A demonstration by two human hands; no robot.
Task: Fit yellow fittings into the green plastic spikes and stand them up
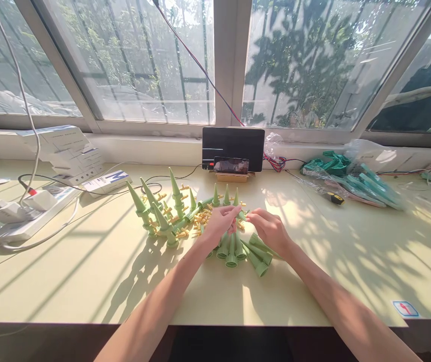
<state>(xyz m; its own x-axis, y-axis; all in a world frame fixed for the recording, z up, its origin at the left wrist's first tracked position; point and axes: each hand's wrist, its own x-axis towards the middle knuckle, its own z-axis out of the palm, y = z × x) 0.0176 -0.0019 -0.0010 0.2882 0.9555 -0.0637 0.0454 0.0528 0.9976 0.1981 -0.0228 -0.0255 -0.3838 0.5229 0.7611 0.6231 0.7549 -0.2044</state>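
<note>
My left hand and my right hand meet above the middle of the table, fingers pinched together. Between them shows a small green plastic piece, which both hands grip; its full shape is hidden by the fingers. Below the hands lie several hollow green plastic cones, their open ends toward me. To the left, pointed green spikes stand upright, some with small yellow fittings on them. A pile of yellow T-shaped fittings lies beside my left hand, and more green spikes stand just behind it.
A dark tablet with a phone before it stands at the back. White boxes and a power strip are at left. Plastic bags of green parts and a black-and-yellow tool lie at right. Cables cross the table's back.
</note>
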